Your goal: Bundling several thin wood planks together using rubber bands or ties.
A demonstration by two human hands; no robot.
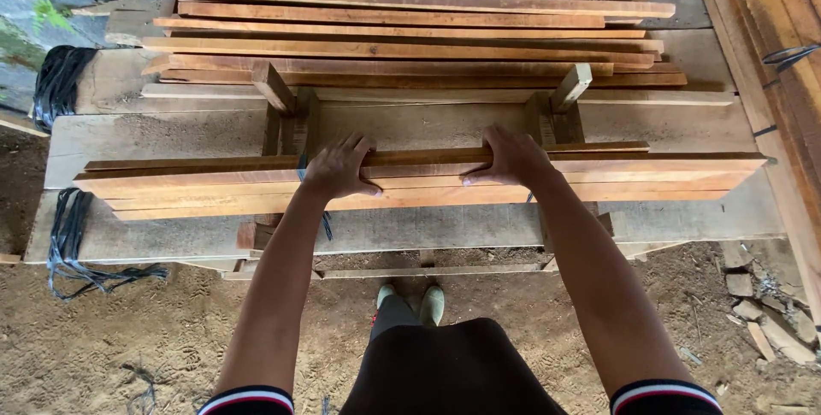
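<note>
Rear slat pile (410, 13) cut off at top edge; strap bundle (60, 82) partly behind bench (171, 133).

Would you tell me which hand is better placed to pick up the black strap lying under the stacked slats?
Left. The left hand rests on the stacked slats right beside the black strap; the right hand sits farther along.

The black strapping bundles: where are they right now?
In the head view, both are at the left: one bundle on the workbench's far left end, another hanging off its near left corner onto the dirt.
</note>
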